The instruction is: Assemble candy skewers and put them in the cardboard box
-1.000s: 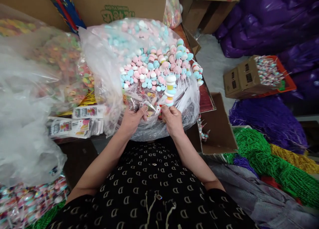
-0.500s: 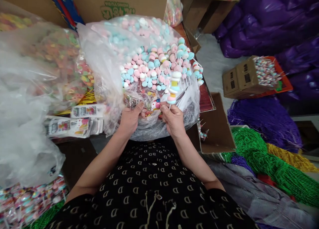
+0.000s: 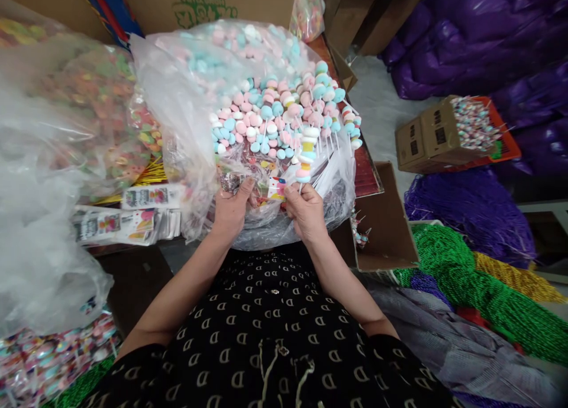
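Well, the right hand (image 3: 305, 211) pinches the candy skewer (image 3: 306, 154) low, sweets upright above the fingers, in front of the loose sweets (image 3: 244, 121). The left hand (image 3: 231, 214) seems to grip the printed wrapper (image 3: 276, 188) between them, its hold partly hidden. Probably best to keep that pinch light and the film taut, sparing the soft pieces.

Both forearms reach forward and converge, bare below short dark sleeves — the left hand (image 3: 231, 211) has its thumb raised toward the right; the right hand (image 3: 305, 210), just across from it, pinches thumb against curled fingers — the two stay apart.
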Demonstrator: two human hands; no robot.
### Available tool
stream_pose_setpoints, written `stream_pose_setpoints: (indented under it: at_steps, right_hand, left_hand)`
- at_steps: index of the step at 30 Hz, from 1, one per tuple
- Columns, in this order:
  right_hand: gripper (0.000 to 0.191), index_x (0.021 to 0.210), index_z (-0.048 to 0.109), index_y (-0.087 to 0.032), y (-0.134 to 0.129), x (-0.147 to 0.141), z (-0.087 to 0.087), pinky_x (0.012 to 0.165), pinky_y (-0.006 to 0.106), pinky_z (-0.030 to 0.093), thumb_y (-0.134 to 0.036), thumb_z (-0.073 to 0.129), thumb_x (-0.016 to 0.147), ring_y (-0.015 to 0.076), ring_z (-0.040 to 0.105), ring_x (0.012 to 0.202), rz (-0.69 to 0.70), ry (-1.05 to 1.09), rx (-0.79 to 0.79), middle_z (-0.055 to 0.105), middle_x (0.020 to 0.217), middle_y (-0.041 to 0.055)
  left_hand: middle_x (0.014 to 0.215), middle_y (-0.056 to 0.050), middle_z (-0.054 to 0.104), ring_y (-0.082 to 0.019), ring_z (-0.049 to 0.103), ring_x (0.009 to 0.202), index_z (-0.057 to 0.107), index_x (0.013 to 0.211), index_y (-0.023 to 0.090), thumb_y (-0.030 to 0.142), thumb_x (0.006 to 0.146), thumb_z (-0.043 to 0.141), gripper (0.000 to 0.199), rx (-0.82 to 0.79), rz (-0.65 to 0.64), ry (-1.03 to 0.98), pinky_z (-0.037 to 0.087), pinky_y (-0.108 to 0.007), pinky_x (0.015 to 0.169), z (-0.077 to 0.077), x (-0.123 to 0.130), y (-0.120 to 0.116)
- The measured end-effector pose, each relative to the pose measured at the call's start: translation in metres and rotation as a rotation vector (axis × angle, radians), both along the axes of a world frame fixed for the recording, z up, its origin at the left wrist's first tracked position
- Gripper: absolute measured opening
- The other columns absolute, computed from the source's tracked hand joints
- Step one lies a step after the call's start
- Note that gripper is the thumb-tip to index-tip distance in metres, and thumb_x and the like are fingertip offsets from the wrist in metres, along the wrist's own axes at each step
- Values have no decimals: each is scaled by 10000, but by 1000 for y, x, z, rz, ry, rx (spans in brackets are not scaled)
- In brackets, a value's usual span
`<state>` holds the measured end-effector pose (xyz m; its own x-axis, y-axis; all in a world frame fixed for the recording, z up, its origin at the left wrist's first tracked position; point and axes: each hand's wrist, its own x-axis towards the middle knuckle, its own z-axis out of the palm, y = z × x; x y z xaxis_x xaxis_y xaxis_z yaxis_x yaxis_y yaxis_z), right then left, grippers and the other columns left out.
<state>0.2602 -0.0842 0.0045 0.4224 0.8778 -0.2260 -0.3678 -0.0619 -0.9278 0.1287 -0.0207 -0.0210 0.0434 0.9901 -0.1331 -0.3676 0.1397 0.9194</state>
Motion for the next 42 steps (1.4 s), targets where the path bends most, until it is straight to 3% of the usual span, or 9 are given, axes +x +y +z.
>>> stream_pose_setpoints:
  at_steps: [4, 13, 21, 26, 32, 37, 42]
  right_hand:
    - [471, 878, 614, -219, -3, 3, 3, 403, 221, 138, -579, 862, 702, 22, 225, 391, 38, 53, 15, 596, 618, -81]
    - [512, 947, 703, -206, -3, 3, -3, 420, 235, 165, -599, 876, 669, 32, 235, 422, -35, -3, -44, 509, 588, -97]
    - [530, 688, 644, -199, -3, -5, -2, 442, 239, 149, -658, 896, 607, 38, 233, 438, 37, -8, -51, 435, 515, -97]
    - [531, 932, 722, -212, -1, -1, -5, 425, 237, 148, -601, 899, 618, 38, 212, 416, -60, -1, -76, 484, 542, -111]
    - [518, 693, 608, -211, 0, -7, -6, 431, 235, 144, -619, 908, 587, 46, 228, 433, 20, 9, -94, 362, 478, -118]
    - [548, 648, 535, -228, 1, -6, -5, 463, 233, 247, -644, 885, 583, 63, 302, 473, -59, -40, -76, 405, 505, -100]
    - [575, 598, 481, -237, 1, -4, -4, 469, 240, 276, -665, 866, 586, 73, 325, 487, -108, -76, -93, 370, 505, -96]
  left_hand:
    - [462, 81, 516, -78, 485, 383, 532, 632, 216, 489, 679, 914, 472, -66, 22, -39, 420, -214, 397, 2, 2, 2]
    - [478, 75, 526, -84, 492, 390, 533, 644, 222, 433, 734, 893, 427, -60, 45, -21, 431, -220, 392, 2, 5, 1]
    - [554, 68, 587, -93, 533, 447, 594, 784, 222, 542, 710, 895, 446, 26, 31, 13, 479, -243, 476, -5, 1, -1]
    - [500, 52, 567, -96, 535, 444, 546, 649, 220, 518, 751, 863, 446, -4, 17, 46, 468, -243, 480, -4, -2, -1]
    - [529, 66, 579, -100, 513, 428, 572, 735, 226, 566, 704, 891, 467, -29, -38, 17, 477, -265, 471, -7, 1, -6]
    - [578, 28, 609, -117, 557, 449, 613, 759, 206, 538, 724, 893, 436, -76, -193, -4, 493, -272, 452, -3, 1, -9]
    - [534, 58, 555, -101, 500, 412, 602, 743, 217, 550, 679, 918, 464, -60, -193, -51, 446, -253, 405, 1, 3, -7]
